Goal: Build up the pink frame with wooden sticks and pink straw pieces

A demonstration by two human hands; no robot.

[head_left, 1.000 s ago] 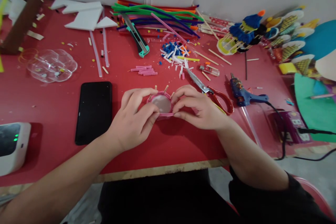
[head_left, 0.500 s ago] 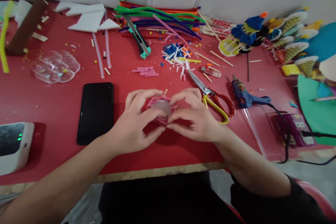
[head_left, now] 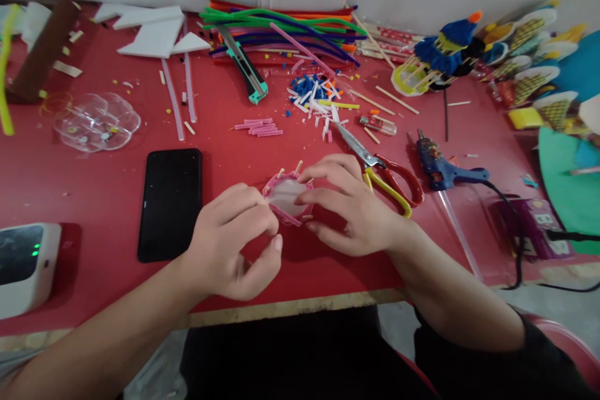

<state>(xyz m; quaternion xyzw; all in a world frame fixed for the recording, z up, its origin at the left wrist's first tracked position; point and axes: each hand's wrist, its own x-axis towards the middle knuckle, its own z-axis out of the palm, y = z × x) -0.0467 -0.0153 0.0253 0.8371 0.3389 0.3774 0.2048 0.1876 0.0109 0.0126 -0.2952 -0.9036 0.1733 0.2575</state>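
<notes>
A small round craft piece (head_left: 287, 195) has a pale disc base, a pink wrapped rim and short wooden sticks poking up around it. My right hand (head_left: 349, 203) curves over its right side, fingers on the rim and disc, thumb by the lower edge. Just left of the piece, my left hand (head_left: 239, 240) is curled, thumb tip close to the bent forefinger; whatever lies between them, if anything, cannot be made out. Behind the piece lie short pink pipe-cleaner lengths (head_left: 259, 127). Scissors (head_left: 370, 158) with red and yellow handles rest beyond my right hand.
A black phone (head_left: 169, 205) lies left of my left hand. At the right is a blue glue gun (head_left: 438, 165) with its cord. Further back are a utility knife (head_left: 244, 69), pipe cleaners (head_left: 281, 28), coloured scraps (head_left: 316, 95) and a clear flower-shaped tray (head_left: 100, 122).
My left hand has come off the craft piece and drawn toward me, its fingers curling in. More of the rim and sticks shows now. My right hand stays at the piece.
</notes>
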